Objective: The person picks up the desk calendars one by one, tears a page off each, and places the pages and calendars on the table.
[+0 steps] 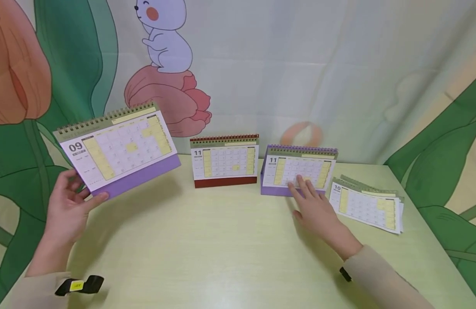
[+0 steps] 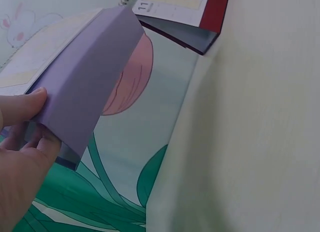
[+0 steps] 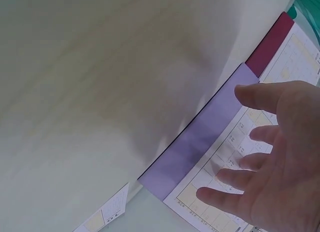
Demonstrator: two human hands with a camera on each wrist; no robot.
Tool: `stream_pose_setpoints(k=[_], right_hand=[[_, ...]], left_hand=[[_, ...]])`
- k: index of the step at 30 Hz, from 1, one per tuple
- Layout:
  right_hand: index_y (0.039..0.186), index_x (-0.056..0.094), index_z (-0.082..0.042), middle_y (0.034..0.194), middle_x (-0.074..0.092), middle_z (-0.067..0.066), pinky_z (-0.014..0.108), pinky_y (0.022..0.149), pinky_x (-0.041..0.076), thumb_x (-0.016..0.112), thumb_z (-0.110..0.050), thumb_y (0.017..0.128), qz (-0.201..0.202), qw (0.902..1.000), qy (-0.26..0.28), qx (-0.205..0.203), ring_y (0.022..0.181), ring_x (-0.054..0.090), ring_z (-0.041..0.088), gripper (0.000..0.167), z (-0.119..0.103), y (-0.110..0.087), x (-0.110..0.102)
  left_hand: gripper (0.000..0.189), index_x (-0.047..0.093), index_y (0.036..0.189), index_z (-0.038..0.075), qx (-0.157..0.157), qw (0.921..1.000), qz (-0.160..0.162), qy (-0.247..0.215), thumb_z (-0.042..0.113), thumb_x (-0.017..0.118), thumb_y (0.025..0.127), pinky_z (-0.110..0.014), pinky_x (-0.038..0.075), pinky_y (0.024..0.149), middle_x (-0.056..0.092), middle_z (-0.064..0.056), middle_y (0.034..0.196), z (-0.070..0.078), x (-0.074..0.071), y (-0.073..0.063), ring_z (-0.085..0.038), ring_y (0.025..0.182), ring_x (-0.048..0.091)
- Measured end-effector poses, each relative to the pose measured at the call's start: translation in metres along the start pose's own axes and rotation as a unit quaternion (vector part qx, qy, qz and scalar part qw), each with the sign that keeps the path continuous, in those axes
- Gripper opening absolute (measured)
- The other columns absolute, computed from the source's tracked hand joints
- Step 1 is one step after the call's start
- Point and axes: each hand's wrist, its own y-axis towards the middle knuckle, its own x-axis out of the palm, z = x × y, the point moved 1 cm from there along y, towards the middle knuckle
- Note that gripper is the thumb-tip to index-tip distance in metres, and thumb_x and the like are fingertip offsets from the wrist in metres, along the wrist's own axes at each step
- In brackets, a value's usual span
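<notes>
My left hand (image 1: 69,206) holds a purple desk calendar (image 1: 123,148) by its lower left corner, thumb on the front and fingers behind. This calendar shows page 09 and is tilted, raised above the table. In the left wrist view the thumb (image 2: 32,104) presses its purple base (image 2: 95,67). My right hand (image 1: 317,210) reaches over a second purple desk calendar (image 1: 288,169), which stands on the table at page 11. Its fingers are spread and overlap the lower part of that page. In the right wrist view the fingers (image 3: 235,179) are extended toward the page, gripping nothing.
A red desk calendar (image 1: 226,163), also at page 11, stands between the two purple ones. Loose calendar sheets (image 1: 367,206), the top one marked 10, lie at the right. Behind the pale table (image 1: 222,249) hangs a printed curtain (image 1: 242,64).
</notes>
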Motion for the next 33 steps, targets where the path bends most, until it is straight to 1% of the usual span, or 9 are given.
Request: stream_pose_setpoints(k=[4,11,18,22,25,28,30,33], right_hand=[[0.159,0.034,-0.006,0.167,0.012,0.024,0.070,0.106,0.036,0.073,-0.020,0.096,-0.003,1.0000,-0.003,0.005,0.150,0.020,0.046,0.075,0.000,0.006,0.002],[0.161,0.034,-0.015,0.167,0.007,0.027,0.071,0.101,0.040,0.071,-0.022,0.097,-0.015,0.9995,-0.007,0.025,0.148,0.022,0.050,0.074,-0.004,0.023,0.006],[0.161,0.033,-0.012,0.166,0.006,0.029,0.068,0.096,0.045,0.071,-0.024,0.098,-0.018,0.9992,-0.001,0.037,0.147,0.023,0.051,0.075,-0.011,0.031,0.001],[0.161,0.033,-0.011,0.166,0.007,0.027,0.068,0.098,0.044,0.070,-0.024,0.098,-0.021,0.9989,0.005,0.041,0.149,0.021,0.049,0.074,-0.011,0.032,-0.002],[0.160,0.036,-0.011,0.166,0.014,0.026,0.068,0.100,0.043,0.069,-0.025,0.099,-0.019,0.9993,-0.004,0.031,0.149,0.022,0.046,0.071,-0.012,0.031,-0.004],[0.156,0.043,-0.009,0.164,0.024,0.026,0.066,0.103,0.042,0.070,-0.026,0.098,0.003,0.9999,-0.012,0.007,0.148,0.027,0.044,0.066,-0.014,0.029,-0.006],[0.153,0.047,-0.007,0.161,0.031,0.025,0.064,0.104,0.042,0.070,-0.026,0.098,0.031,0.9993,-0.013,-0.015,0.146,0.032,0.043,0.063,-0.016,0.026,-0.008],[0.148,0.053,-0.005,0.157,0.039,0.026,0.060,0.103,0.045,0.071,-0.024,0.097,0.078,0.9957,0.002,-0.050,0.141,0.041,0.043,0.058,-0.023,0.022,-0.013]], left_hand=[[0.073,0.045,0.141,0.011,0.009,0.9999,-0.010,-0.007,-0.030,0.062,0.083,-0.022,0.057,0.079,0.056,-0.005,0.134,0.007,0.006,-0.001,-0.014,0.106,0.065],[0.073,0.044,0.142,0.011,0.013,0.9990,-0.032,-0.028,-0.031,0.060,0.084,-0.023,0.057,0.081,0.057,-0.006,0.134,0.016,0.016,-0.006,-0.016,0.109,0.065],[0.075,0.043,0.146,0.009,0.022,0.9981,-0.056,-0.012,-0.031,0.059,0.085,-0.024,0.057,0.082,0.056,-0.008,0.135,0.019,0.027,-0.011,-0.017,0.110,0.065],[0.075,0.043,0.146,0.009,0.023,0.9977,-0.063,-0.008,-0.031,0.059,0.085,-0.024,0.057,0.082,0.056,-0.008,0.136,0.021,0.033,-0.013,-0.017,0.110,0.066],[0.075,0.044,0.145,0.009,0.022,0.9973,-0.070,-0.009,-0.031,0.059,0.084,-0.025,0.057,0.082,0.057,-0.009,0.135,0.023,0.038,-0.015,-0.017,0.109,0.066],[0.074,0.044,0.145,0.009,0.018,0.9968,-0.078,-0.007,-0.031,0.060,0.085,-0.025,0.057,0.083,0.057,-0.008,0.135,0.025,0.042,-0.019,-0.018,0.108,0.066],[0.074,0.044,0.145,0.010,0.013,0.9966,-0.081,-0.004,-0.030,0.060,0.085,-0.025,0.057,0.083,0.057,-0.008,0.135,0.025,0.044,-0.021,-0.017,0.108,0.065],[0.075,0.043,0.146,0.010,0.008,0.9961,-0.088,-0.004,-0.029,0.060,0.085,-0.025,0.057,0.084,0.057,-0.008,0.135,0.025,0.047,-0.025,-0.017,0.107,0.066]])
